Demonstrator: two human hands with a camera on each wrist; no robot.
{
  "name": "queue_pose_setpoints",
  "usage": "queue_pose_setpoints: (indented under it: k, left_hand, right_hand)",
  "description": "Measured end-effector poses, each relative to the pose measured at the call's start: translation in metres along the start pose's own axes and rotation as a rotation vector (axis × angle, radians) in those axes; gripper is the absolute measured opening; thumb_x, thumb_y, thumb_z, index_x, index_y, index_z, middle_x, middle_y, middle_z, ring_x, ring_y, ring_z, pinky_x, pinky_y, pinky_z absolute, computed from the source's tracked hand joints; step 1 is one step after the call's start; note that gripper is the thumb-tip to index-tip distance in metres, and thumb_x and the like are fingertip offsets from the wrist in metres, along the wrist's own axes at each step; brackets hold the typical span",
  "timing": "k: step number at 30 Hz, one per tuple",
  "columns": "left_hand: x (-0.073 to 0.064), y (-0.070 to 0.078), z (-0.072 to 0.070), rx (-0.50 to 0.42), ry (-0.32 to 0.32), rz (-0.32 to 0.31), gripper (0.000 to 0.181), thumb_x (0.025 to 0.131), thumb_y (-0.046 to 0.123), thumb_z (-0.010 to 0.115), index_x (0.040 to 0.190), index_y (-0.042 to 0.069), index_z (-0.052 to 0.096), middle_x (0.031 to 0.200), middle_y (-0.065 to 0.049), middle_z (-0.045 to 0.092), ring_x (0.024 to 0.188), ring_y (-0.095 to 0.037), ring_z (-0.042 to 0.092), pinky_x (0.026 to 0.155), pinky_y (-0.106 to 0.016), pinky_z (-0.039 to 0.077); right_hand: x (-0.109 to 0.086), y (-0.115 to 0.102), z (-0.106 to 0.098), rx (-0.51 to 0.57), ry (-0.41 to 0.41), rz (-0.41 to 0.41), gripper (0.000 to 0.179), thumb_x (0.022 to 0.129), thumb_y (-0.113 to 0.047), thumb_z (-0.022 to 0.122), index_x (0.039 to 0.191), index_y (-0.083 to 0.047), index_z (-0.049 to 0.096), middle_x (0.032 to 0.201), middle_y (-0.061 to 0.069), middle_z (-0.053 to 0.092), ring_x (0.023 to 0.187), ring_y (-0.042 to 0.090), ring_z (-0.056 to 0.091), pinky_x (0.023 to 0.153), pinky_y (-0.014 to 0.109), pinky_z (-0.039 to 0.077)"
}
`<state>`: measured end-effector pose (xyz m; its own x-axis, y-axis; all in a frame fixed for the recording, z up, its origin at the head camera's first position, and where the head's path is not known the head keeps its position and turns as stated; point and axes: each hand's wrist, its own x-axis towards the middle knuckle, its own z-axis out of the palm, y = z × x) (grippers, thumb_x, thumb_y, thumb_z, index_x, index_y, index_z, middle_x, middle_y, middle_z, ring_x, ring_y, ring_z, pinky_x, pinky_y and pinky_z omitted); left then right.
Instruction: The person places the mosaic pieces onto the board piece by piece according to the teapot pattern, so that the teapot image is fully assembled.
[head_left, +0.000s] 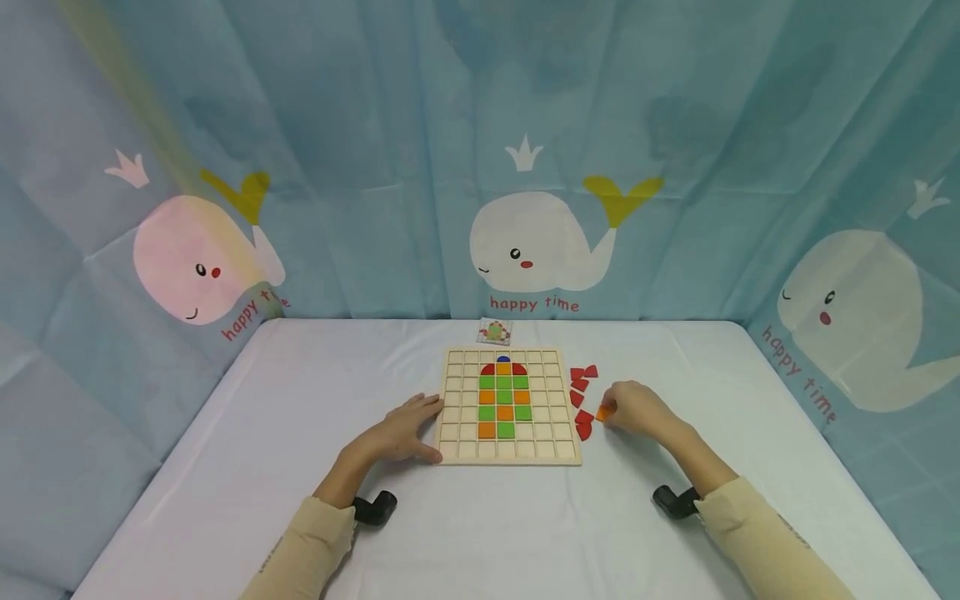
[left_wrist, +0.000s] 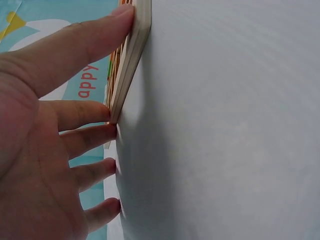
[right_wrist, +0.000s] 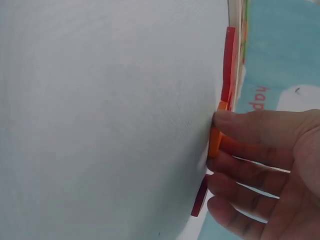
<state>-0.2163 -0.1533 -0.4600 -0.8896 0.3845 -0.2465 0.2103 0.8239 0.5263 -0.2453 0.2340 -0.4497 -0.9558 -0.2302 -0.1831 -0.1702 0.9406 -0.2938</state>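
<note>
A wooden grid board (head_left: 551, 408) lies on the table. Green and orange square tiles (head_left: 505, 396) fill cells in its middle columns, topped by two red curved pieces (head_left: 519, 369) and a blue half-round piece (head_left: 503, 359). At the board's left edge rests my left hand (head_left: 407, 431), fingers spread; in the left wrist view its thumb (left_wrist: 95, 40) touches the near corner. Right of the board, my right hand (head_left: 637, 408) pinches an orange tile (right_wrist: 215, 140) between thumb and fingers, close over the table. Several red pieces (head_left: 584, 417) lie between that hand and the board.
Behind the board lies a small picture card (head_left: 495, 332). A white cloth (head_left: 330, 358) covers the table, and a blue curtain (head_left: 375, 250) with whale prints encloses it at the back and sides. Black wrist devices (head_left: 377, 507) hang under both forearms.
</note>
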Motion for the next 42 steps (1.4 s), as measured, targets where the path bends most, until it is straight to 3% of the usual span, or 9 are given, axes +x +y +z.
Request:
queue_pose_setpoints:
  k: [7,13,20,24,29,36,42]
  left_hand:
    - [0.002,-0.002,0.005,0.001,0.008,0.000,0.090,0.073,0.027,0.085,0.148,0.005,0.040,0.158,-0.012,0.033,0.150,-0.037,0.018,0.119,-0.060,0.018]
    - [0.001,-0.001,0.002,0.006,0.014,0.006,0.089,0.073,0.025,0.085,0.148,0.004,0.040,0.158,-0.013,0.033,0.150,-0.037,0.019,0.119,-0.060,0.019]
    - [0.002,-0.002,0.002,0.010,0.014,0.009,0.090,0.073,0.026,0.085,0.148,0.004,0.040,0.158,-0.013,0.033,0.150,-0.037,0.019,0.119,-0.060,0.019]
    - [0.002,-0.003,0.002,0.011,0.013,0.012,0.091,0.072,0.026,0.085,0.148,0.003,0.040,0.158,-0.014,0.034,0.149,-0.038,0.020,0.118,-0.061,0.019]
    - [0.002,-0.004,0.003,0.008,0.011,0.013,0.091,0.072,0.027,0.085,0.148,0.003,0.040,0.158,-0.015,0.033,0.149,-0.038,0.019,0.119,-0.061,0.018]
    - [0.001,-0.003,0.003,0.003,-0.005,0.000,0.091,0.072,0.026,0.086,0.147,0.003,0.041,0.158,-0.014,0.033,0.150,-0.038,0.018,0.119,-0.061,0.018]
    - [0.000,-0.001,0.001,0.000,0.004,0.020,0.090,0.073,0.027,0.085,0.147,0.001,0.040,0.157,-0.017,0.033,0.149,-0.040,0.018,0.119,-0.061,0.017]
  right_hand:
    - [-0.001,-0.006,-0.001,0.000,0.038,-0.059,0.022,0.079,-0.013,0.078,0.099,-0.003,0.074,0.088,0.005,0.067,0.079,0.018,0.056,0.081,0.039,0.056]
    - [0.000,-0.030,-0.003,-0.002,0.043,-0.125,0.024,0.080,-0.016,0.078,0.100,-0.002,0.074,0.088,0.004,0.068,0.078,0.015,0.055,0.077,0.034,0.056]
    - [0.002,-0.059,0.006,0.001,0.025,-0.207,0.021,0.079,-0.018,0.080,0.095,-0.006,0.075,0.081,0.000,0.059,0.072,0.013,0.049,0.065,0.026,0.046]
    - [0.006,-0.075,0.013,0.005,-0.001,-0.206,0.020,0.079,-0.019,0.079,0.096,-0.009,0.076,0.083,-0.003,0.058,0.074,0.012,0.049,0.067,0.025,0.046]
    - [0.009,-0.090,0.019,-0.027,-0.015,-0.271,0.018,0.079,-0.020,0.079,0.093,-0.010,0.077,0.081,-0.003,0.059,0.074,0.012,0.049,0.068,0.026,0.048]
    - [0.011,-0.099,0.027,-0.092,-0.012,-0.324,0.018,0.080,-0.021,0.079,0.094,-0.011,0.077,0.086,-0.003,0.063,0.077,0.010,0.050,0.073,0.026,0.050]
    - [0.011,-0.106,0.026,-0.085,-0.012,-0.338,0.022,0.081,-0.021,0.079,0.099,-0.010,0.077,0.095,0.000,0.066,0.085,0.013,0.055,0.081,0.031,0.053]
